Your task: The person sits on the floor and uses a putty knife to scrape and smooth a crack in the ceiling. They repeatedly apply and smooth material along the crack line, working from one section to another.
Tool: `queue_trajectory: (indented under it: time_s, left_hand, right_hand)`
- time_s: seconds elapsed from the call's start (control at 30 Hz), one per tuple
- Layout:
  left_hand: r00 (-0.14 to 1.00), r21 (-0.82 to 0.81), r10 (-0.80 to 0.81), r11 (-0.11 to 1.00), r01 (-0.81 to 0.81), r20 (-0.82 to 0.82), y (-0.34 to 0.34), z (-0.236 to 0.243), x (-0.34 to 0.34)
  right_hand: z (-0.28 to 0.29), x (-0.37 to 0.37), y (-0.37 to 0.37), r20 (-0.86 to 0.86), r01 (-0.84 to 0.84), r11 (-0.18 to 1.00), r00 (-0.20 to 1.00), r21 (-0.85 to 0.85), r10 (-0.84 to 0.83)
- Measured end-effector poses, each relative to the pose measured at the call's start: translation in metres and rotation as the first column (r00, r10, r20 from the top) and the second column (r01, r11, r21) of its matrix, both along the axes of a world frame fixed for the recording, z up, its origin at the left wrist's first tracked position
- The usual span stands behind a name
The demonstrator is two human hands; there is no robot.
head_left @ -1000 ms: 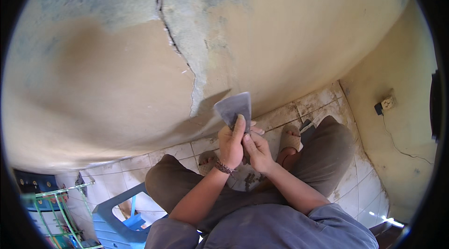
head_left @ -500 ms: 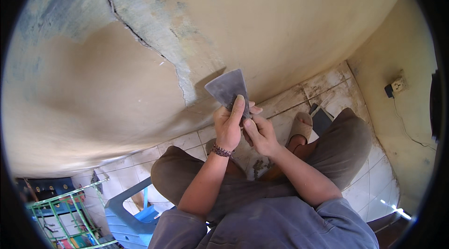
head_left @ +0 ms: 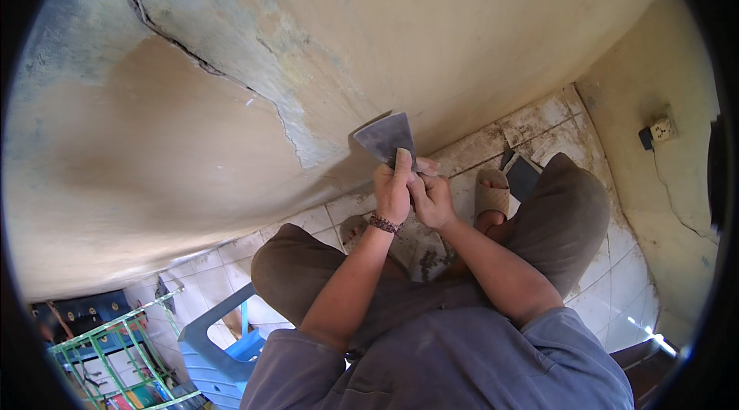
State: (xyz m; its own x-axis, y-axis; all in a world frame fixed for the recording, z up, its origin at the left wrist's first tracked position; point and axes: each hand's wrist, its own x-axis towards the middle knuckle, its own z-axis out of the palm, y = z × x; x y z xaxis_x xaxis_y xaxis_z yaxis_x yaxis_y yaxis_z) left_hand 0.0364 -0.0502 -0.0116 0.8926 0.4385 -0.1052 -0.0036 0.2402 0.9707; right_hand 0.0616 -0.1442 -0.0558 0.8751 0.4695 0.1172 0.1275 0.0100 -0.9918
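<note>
A broad, grey-bladed putty knife (head_left: 386, 135) points up at the wall (head_left: 462, 33), its blade edge at the wall's surface; whether it presses there I cannot tell. My left hand (head_left: 392, 190) is closed round the handle, with the thumb laid along the base of the blade. Just beside it, my right hand (head_left: 433, 200) grips the lower handle, most of which the fingers hide. A jagged crack (head_left: 185, 50) runs down the wall to the left of the knife, with pale, scraped patches around it.
A blue plastic chair (head_left: 212, 356) stands at lower left beside a green metal rack (head_left: 115, 325). Dirty white tiles (head_left: 608, 287) cover the floor. On the right wall, a socket (head_left: 662, 130) holds a black plug with a hanging cord. A dark flat object (head_left: 525, 177) lies near my right slipper (head_left: 491, 194).
Both hands and the putty knife have moved slightly right and up, and the blade's shadow on the wall has narrowed. The view has shifted, so the crack appears further left.
</note>
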Motion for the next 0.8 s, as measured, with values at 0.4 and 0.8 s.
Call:
queue_trajectory:
  time_s: [0.4, 0.8]
  left_hand:
    - [0.957, 0.205, 0.144, 0.974, -0.093, -0.252, 0.005, -0.028, -0.007]
    - [0.980, 0.085, 0.115, 0.991, -0.103, -0.161, -0.004, -0.041, -0.005]
  right_hand:
    - [-0.044, 0.013, 0.003, 0.049, -0.077, 0.992, 0.995, -0.098, 0.082]
    - [-0.048, 0.010, -0.004, 0.083, -0.016, 0.979, 0.996, -0.203, 0.033]
